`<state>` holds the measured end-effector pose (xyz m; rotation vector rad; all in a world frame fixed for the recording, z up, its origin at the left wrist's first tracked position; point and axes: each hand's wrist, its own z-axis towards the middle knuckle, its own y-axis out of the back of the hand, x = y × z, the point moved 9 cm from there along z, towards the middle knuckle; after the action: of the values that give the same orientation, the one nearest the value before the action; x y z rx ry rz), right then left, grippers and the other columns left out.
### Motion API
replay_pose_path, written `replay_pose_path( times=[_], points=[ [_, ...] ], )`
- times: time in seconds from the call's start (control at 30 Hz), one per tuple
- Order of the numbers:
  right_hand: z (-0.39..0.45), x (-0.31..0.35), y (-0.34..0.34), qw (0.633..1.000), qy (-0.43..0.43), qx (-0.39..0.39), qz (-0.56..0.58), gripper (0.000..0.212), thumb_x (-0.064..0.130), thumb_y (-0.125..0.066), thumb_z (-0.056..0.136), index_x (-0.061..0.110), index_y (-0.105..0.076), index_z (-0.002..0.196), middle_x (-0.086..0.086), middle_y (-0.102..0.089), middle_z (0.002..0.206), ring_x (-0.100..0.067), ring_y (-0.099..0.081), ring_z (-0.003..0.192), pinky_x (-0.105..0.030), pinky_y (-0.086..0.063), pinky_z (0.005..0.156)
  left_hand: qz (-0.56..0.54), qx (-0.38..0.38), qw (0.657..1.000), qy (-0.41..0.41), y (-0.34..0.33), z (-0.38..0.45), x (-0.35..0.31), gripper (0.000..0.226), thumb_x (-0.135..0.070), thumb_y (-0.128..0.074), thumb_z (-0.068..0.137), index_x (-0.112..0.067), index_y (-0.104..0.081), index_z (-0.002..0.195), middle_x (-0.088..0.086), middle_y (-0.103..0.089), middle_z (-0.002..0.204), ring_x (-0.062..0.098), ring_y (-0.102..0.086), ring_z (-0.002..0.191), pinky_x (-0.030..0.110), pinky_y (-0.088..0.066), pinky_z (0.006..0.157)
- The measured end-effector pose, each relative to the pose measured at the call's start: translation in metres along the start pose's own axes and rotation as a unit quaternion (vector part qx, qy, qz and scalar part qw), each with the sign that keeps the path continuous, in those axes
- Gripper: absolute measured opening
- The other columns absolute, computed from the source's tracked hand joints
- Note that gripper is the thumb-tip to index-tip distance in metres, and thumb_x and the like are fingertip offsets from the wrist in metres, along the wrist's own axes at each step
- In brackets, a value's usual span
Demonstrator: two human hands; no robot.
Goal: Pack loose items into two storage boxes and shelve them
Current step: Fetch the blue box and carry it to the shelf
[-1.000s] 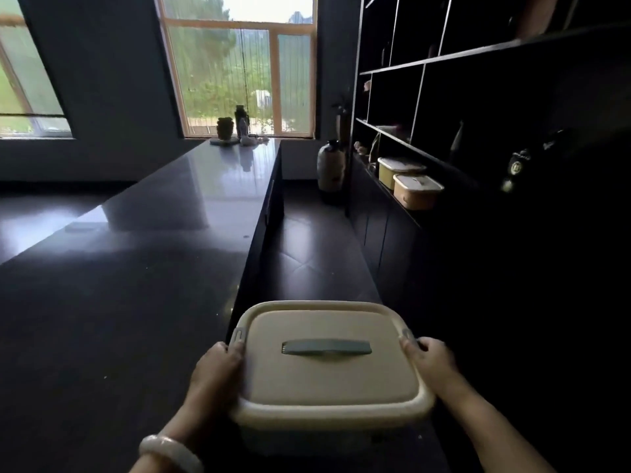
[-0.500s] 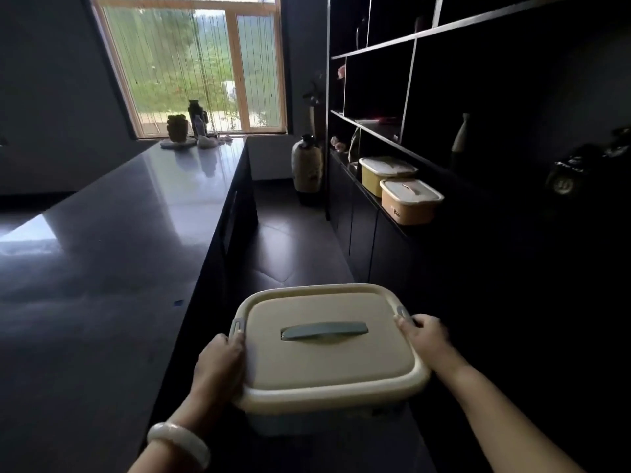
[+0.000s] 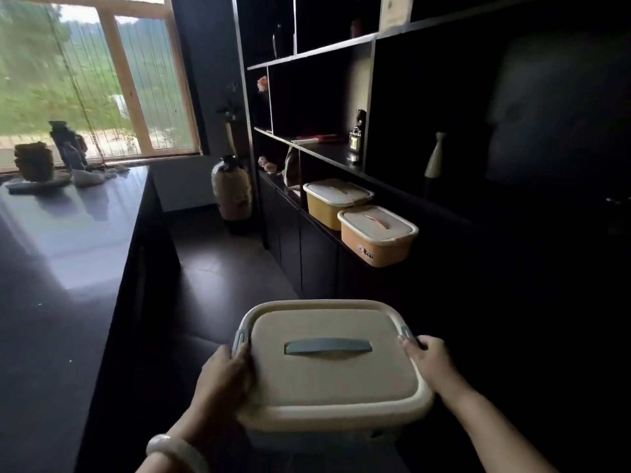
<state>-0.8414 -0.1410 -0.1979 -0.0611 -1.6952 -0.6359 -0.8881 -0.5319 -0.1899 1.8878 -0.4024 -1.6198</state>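
Short of the orange box [image 3: 377, 235] on the dark shelf unit [image 3: 341, 158], the lidded cream storage box [image 3: 333, 367] is carried at low height over the aisle floor, well apart from that box and nearer the camera. The left hand [image 3: 222, 377] grips the box's left edge with fingers curled round the rim beside the left latch [image 3: 240, 339]; the right hand [image 3: 430, 361] grips the right edge beside the right latch [image 3: 407, 332], thumb on top. Both grips are closed on the box, one per side. The step in hand appears to be carrying the packed box to the shelf ledge. To do it well, keep the lid level, hold both sides with equal pressure, and approach the free ledge on the near side of the orange box — not the space behind it, where a yellow box [image 3: 333, 201] already stands touching or just beside it. Set the base down flat before releasing either hand. As to orientation, the box sits upright with the lid facing up; its grey-blue handle [image 3: 327, 347] runs left to right across the view, roughly crosswise to the ledge that bears the orange box. The lid looks close to square, so a long axis of the body cannot be told — the handle line is the clearest reference.
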Motion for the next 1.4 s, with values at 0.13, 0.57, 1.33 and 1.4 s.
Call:
replay_pose_path(
  times=[0.13,0.57,1.33,1.4],
  points=[
    [0.04,-0.013,0.019,0.997,-0.035,-0.072,0.022,0.032,0.008,-0.064,0.09,0.002,-0.046,0.064,-0.009,-0.044,0.057,-0.016,-0.039,0.054,-0.029,-0.028,0.046,0.035,0.072,0.995,-0.055,-0.049,0.073,-0.052,0.046,-0.048,-0.043,0.097,-0.009,-0.052,0.073,0.007,-0.058,0.073,0.029,-0.053,0.072,0.036,-0.032,0.056],
    [0.206,-0.08,0.117,0.962,-0.122,-0.238,0.048,0.042,0.019,-0.065,0.09,-0.022,-0.055,0.088,-0.025,-0.056,0.071,-0.028,-0.053,0.066,-0.043,-0.044,0.062,0.032,0.237,0.965,-0.104,-0.272,0.22,-0.204,0.047,-0.052,-0.05,0.094,-0.007,-0.058,0.086,0.009,-0.062,0.082,0.025,-0.057,0.075,0.032,-0.04,0.061],
    [0.204,-0.127,0.164,0.823,-0.335,-0.446,-0.105,0.05,0.039,-0.048,0.097,0.003,-0.05,0.133,-0.02,-0.059,0.126,-0.036,-0.055,0.115,-0.037,-0.043,0.089,0.09,0.411,0.844,-0.331,-0.511,0.261,-0.332,0.032,-0.035,-0.039,0.102,-0.014,-0.057,0.087,0.006,-0.061,0.08,0.028,-0.059,0.081,0.032,-0.036,0.068],
    [0.204,-0.125,0.162,0.812,-0.336,-0.46,-0.126,0.048,0.038,-0.047,0.098,0.003,-0.051,0.131,-0.021,-0.06,0.123,-0.037,-0.057,0.112,-0.037,-0.044,0.085,0.086,0.42,0.836,-0.343,-0.513,0.26,-0.332,0.031,-0.034,-0.038,0.103,-0.011,-0.055,0.091,0.011,-0.062,0.089,0.03,-0.059,0.087,0.032,-0.036,0.07]
  ],
)
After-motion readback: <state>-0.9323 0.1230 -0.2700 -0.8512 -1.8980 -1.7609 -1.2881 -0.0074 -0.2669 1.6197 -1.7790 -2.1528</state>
